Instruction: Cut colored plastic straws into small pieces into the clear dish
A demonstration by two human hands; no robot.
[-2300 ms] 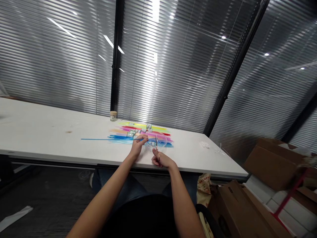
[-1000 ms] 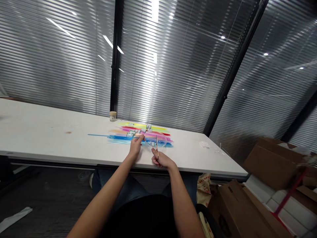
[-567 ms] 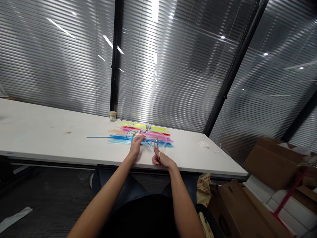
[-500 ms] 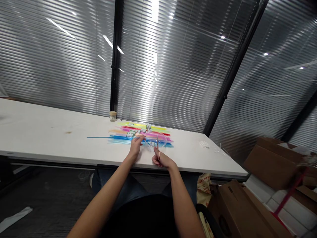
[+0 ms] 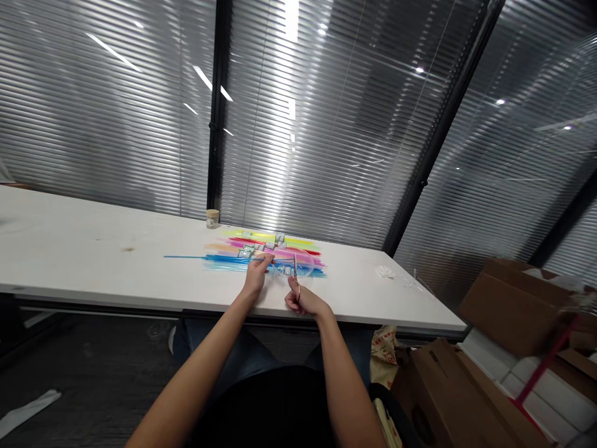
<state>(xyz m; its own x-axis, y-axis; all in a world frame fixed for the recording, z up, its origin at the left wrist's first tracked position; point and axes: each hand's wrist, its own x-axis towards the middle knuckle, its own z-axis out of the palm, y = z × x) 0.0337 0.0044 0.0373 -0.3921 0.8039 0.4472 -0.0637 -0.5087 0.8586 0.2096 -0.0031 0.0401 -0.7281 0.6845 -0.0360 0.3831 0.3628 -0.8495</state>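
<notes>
My left hand (image 5: 256, 274) is closed on a long thin blue strip (image 5: 184, 256), which stretches out to the left over the white table. My right hand (image 5: 301, 298) grips scissors (image 5: 295, 269) with the blades pointing up and away from me, at the right part of the strip. Whether the blades touch the strip is too small to tell. Bundles of coloured strips lie beneath and behind my hands: blue (image 5: 224, 261), red (image 5: 245, 241) and yellow (image 5: 301, 241), with pink and orange ones between. A clear round container (image 5: 311, 264) sits among them beside the scissors.
A small lidded jar (image 5: 212, 218) stands at the table's (image 5: 93, 249) back edge by the blinds. White crumpled scraps (image 5: 385, 271) lie on the right side. Cardboard boxes (image 5: 508, 311) and a printed bag (image 5: 384, 354) are at the lower right.
My right hand and the scissors have shifted very slightly left. My left hand keeps its hold on the blue strip, almost unmoved.
</notes>
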